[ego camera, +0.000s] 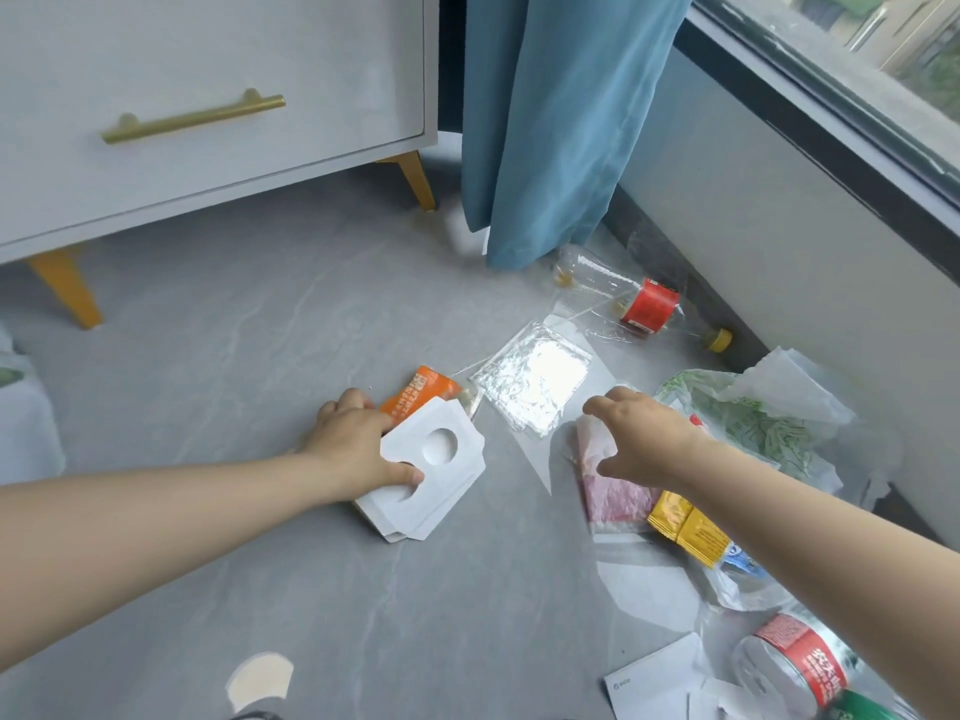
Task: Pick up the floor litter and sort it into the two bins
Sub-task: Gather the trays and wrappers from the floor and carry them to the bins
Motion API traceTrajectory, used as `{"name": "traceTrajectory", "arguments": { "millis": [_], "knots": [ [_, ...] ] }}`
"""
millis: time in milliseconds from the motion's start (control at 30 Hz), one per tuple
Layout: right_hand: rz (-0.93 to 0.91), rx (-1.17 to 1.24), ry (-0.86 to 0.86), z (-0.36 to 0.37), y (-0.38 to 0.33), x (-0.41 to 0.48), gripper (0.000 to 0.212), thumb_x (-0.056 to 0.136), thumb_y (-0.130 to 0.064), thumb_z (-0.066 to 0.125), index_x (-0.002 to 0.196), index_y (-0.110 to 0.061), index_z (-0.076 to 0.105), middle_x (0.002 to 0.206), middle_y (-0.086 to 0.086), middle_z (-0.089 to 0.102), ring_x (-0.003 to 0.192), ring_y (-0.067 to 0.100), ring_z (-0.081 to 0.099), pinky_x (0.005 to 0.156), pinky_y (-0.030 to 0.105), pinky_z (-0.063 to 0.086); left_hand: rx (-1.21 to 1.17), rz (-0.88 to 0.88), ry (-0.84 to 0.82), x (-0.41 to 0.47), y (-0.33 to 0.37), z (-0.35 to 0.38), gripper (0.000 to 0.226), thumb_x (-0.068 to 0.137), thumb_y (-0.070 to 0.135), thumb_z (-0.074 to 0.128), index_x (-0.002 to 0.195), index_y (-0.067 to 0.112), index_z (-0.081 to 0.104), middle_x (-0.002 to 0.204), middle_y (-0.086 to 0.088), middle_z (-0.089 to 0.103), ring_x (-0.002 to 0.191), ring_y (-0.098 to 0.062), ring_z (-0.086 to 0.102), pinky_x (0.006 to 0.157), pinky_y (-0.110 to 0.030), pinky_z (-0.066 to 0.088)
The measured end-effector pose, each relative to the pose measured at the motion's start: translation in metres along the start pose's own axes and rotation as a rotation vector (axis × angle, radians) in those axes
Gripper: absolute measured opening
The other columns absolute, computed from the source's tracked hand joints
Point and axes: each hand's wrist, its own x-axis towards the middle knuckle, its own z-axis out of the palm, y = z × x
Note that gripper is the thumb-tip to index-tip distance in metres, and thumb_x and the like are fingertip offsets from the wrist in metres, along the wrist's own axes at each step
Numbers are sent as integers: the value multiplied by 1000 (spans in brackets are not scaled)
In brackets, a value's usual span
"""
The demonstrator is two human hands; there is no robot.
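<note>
A person's left hand (363,444) pinches a stack of white card cut-outs (441,459) against an orange sachet (423,389) low on the grey floor (260,314), apparently bundling flat litter together. The right hand (641,439), fingers spread and holding nothing, reaches over a pink packet (615,493). A silver foil pouch (535,381) lies between and beyond the hands, with yellow sachets (685,527), a crumpled plastic bag (753,413) and a clear bottle (639,304) crowding the right side; neither bin is in view.
</note>
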Motion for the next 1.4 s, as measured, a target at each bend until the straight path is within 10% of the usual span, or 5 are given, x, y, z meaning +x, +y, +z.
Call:
{"name": "traceTrajectory", "arguments": {
  "millis": [267, 500, 800, 1400],
  "knots": [
    [41, 27, -19, 10, 9, -6, 92, 76, -35, 77, 148, -23, 21, 146, 7, 31, 132, 27, 36, 99, 38, 47, -16, 33, 68, 4, 23, 1, 111, 58, 61, 78, 144, 22, 20, 136, -6, 36, 126, -26, 34, 100, -32, 31],
    [95, 27, -34, 6, 32, -9, 107, 68, -39, 80, 151, -24, 13, 150, 4, 27, 136, 27, 31, 104, 39, 41, 5, 1, 67, 16, 25, 7, 137, 49, 61, 83, 151, 17, 1, 137, -8, 32, 128, -28, 33, 102, -33, 33],
    [90, 18, -25, 27, 32, -10, 107, 71, -42, 75, 151, -26, 6, 144, 2, 35, 129, 26, 41, 102, 40, 41, -151, -61, 68, 25, 19, 20, 110, 26, 63, 80, 119, 22, 38, 116, 0, 48, 103, -20, 48, 79, -32, 47],
    [228, 170, -67, 21, 68, -28, 138, 54, -51, 87, 153, -26, -6, 153, 4, 23, 137, 28, 32, 108, 42, 38, -681, 44, -15, 18, 42, -6, 53, 45, 32, 92, 92, 25, 68, 88, 11, 72, 84, -8, 68, 68, -26, 53]
  ]
}}
